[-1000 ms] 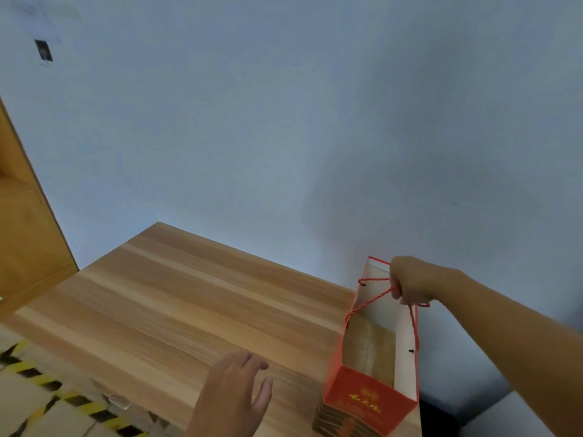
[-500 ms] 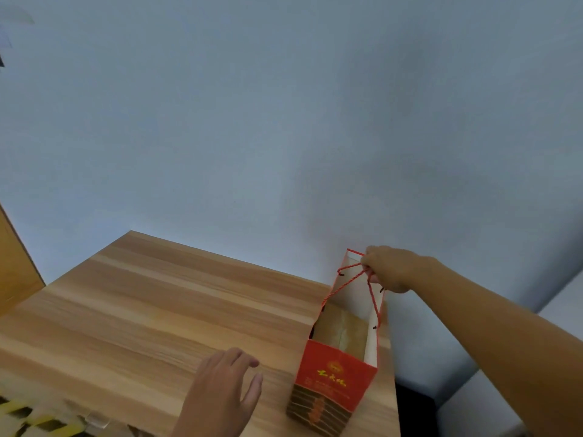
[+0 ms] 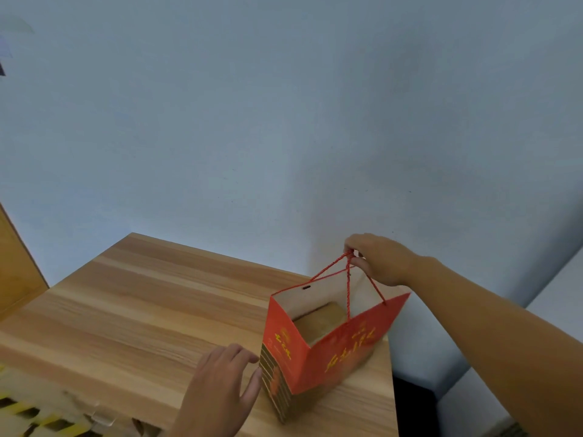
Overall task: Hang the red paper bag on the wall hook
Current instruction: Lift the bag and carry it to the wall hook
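red paper bag [image 3: 318, 348] is on the bench [image 3: 151, 310], at the bench's right end close to the wall [image 3: 284, 121]. bag mouth open, something brown and flat shows inside at the bottom. right hand [image 3: 378, 258] is pinched shut on the rope handles [image 3: 347, 272], both loops gathered above the bag's mouth and pulled taut. can't tell whether the base bears on the bench or is just clear of it. left hand [image 3: 220, 386] is open, fingers spread, holding nothing, its fingertips right at the bag's lower left corner; touching or just short of it, can't say.

hook isn't in view anywhere on the wall above the bag, so target location unknown from here.

step in hand, as i read it: lift-off with the handles.

- keep both loops together in the right hand so the bag hangs level and the load inside doesn't slide
- lift straight up off the bench, no drag, paper base can crease
- left hand only steadies the bag's corner, let go once it swings free
- find the hook first, then spread the loops a bit so they slip over it
- ease the weight on, don't drop it; rope holes in the paper rim are the weak point
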### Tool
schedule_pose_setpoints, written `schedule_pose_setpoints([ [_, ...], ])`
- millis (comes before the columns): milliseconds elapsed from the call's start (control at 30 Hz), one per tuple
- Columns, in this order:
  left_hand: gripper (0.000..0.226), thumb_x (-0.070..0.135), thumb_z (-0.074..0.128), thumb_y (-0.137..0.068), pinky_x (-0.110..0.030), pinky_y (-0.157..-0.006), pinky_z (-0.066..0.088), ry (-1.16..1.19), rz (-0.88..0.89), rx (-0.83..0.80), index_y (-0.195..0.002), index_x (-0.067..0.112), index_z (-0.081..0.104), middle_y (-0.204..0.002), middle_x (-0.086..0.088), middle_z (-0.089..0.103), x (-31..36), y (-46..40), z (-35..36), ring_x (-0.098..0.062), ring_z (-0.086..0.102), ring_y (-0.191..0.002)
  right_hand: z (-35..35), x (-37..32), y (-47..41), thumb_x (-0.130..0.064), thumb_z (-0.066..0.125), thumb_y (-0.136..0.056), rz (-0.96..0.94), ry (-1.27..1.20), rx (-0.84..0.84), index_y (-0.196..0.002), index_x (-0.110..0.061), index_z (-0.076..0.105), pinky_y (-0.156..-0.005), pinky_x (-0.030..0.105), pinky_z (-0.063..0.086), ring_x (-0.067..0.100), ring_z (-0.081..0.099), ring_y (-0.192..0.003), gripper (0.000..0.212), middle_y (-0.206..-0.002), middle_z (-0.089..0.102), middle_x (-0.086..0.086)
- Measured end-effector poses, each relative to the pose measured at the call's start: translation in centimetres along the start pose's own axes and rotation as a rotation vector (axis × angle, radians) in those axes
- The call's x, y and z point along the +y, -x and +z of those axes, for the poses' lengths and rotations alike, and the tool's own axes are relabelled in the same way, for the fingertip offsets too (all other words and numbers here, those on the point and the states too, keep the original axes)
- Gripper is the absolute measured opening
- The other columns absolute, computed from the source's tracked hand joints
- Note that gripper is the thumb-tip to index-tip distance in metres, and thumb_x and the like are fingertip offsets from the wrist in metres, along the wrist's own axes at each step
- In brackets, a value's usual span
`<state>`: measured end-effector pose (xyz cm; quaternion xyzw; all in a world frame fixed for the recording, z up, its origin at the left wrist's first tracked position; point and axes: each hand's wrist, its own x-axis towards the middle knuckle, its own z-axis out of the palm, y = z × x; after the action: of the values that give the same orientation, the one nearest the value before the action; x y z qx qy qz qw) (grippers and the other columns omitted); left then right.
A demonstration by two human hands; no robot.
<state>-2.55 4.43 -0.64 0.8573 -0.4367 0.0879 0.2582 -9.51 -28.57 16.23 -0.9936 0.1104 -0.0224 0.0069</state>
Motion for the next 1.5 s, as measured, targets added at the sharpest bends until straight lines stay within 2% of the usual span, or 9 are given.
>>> schedule_pose_setpoints([
  [167, 0.023, 0.051, 0.047, -0.080, -0.026, -0.078, 0.044, -0.003, -0.014, 0.015, -0.088, 0.036, 0.062, -0.086, 0.022, 0.056, 0.4, 0.8, -0.7, -0.003, 0.054, -0.087, -0.9, -2.1, -0.2, -0.026, 0.053, -0.100, -0.052, -0.053, 0.082, -0.102, -0.021, 0.057, -0.074, 0.038, 0.056, 0.019, 0.064, -0.079, 0.007, -0.092, 0.069, -0.001],
  [300, 0.021, 0.049, 0.048, -0.080, -0.025, -0.076, 0.044, -0.005, -0.028, 0.044, -0.087, 0.035, 0.062, -0.086, 0.022, 0.056, 0.3, 2.0, -1.8, -0.002, 0.054, -0.086, -2.1, -4.9, -1.2, -0.026, 0.051, -0.101, -0.139, -0.079, 0.139, -0.101, -0.018, 0.059, -0.069, 0.032, 0.051, 0.017, 0.059, -0.076, 0.011, -0.090, 0.065, -0.002],
  [600, 0.021, 0.048, 0.052, -0.079, -0.025, -0.071, 0.045, -0.093, -0.180, 0.121, -0.087, 0.033, 0.064, -0.086, 0.021, 0.058, -5.1, 7.4, -6.7, -0.003, 0.056, -0.080, -3.9, -14.2, -5.6, -0.029, 0.052, -0.101, -0.312, -0.066, 0.179, -0.101, -0.019, 0.062, -0.075, 0.033, 0.049, 0.014, 0.055, -0.083, 0.013, -0.093, 0.060, -0.007],
  [733, 0.019, 0.046, 0.056, -0.078, -0.030, -0.067, 0.050, -0.103, -0.244, 0.152, -0.085, 0.031, 0.065, -0.082, 0.018, 0.059, -9.5, 10.5, -9.3, -0.004, 0.057, -0.075, -4.5, -19.9, -7.8, -0.028, 0.051, -0.102, -0.330, -0.085, 0.180, -0.101, -0.017, 0.062, -0.072, 0.032, 0.047, 0.016, 0.056, -0.082, 0.016, -0.091, 0.060, -0.006],
  [900, 0.019, 0.051, 0.059, -0.077, -0.021, -0.065, 0.048, -0.111, -0.304, 0.167, -0.083, 0.034, 0.066, -0.080, 0.022, 0.059, -15.8, 13.6, -12.5, 0.003, 0.055, -0.073, -5.6, -27.9, -11.2, -0.028, 0.050, -0.102, -0.328, -0.046, 0.202, -0.098, -0.018, 0.059, -0.072, 0.037, 0.051, 0.019, 0.058, -0.082, 0.014, -0.092, 0.062, -0.003],
  [1067, 0.014, 0.050, 0.061, -0.077, -0.023, -0.060, 0.050, -0.096, -0.316, 0.257, -0.075, 0.036, 0.064, -0.074, 0.022, 0.057, -24.0, 16.5, -16.0, 0.004, 0.054, -0.067, -6.4, -36.8, -15.3, -0.030, 0.049, -0.102, -0.276, 0.006, 0.192, -0.096, -0.019, 0.059, -0.074, 0.041, 0.055, 0.019, 0.060, -0.079, 0.016, -0.089, 0.063, -0.001],
  [1233, 0.026, 0.051, 0.055, -0.077, -0.016, -0.051, 0.041, -0.112, -0.290, 0.370, -0.065, 0.030, 0.064, -0.064, 0.017, 0.055, -32.1, 17.9, -20.0, 0.001, 0.049, -0.053, -6.9, -45.7, -20.0, -0.033, 0.051, -0.101, -0.245, -0.030, 0.180, -0.091, -0.022, 0.060, -0.068, 0.035, 0.053, 0.015, 0.060, -0.072, 0.017, -0.084, 0.064, -0.003],
  [1400, 0.025, 0.052, 0.061, -0.072, -0.021, -0.043, 0.042, -0.079, -0.335, 0.421, -0.057, 0.031, 0.058, -0.056, 0.016, 0.049, -41.1, 18.6, -23.9, -0.001, 0.047, -0.048, -7.5, -54.3, -26.3, -0.027, 0.052, -0.102, -0.246, -0.092, 0.142, -0.091, -0.019, 0.061, -0.064, 0.032, 0.049, 0.017, 0.061, -0.070, 0.017, -0.083, 0.065, 0.000],
  [1500, 0.015, 0.053, 0.060, -0.075, -0.016, -0.055, 0.040, -0.093, -0.285, 0.362, -0.070, 0.039, 0.058, -0.068, 0.021, 0.048, -45.1, 18.2, -26.6, 0.004, 0.048, -0.058, -7.7, -58.7, -30.1, -0.026, 0.050, -0.102, -0.257, -0.088, 0.141, -0.093, -0.018, 0.061, -0.070, 0.036, 0.052, 0.018, 0.062, -0.076, 0.016, -0.087, 0.065, 0.000],
])
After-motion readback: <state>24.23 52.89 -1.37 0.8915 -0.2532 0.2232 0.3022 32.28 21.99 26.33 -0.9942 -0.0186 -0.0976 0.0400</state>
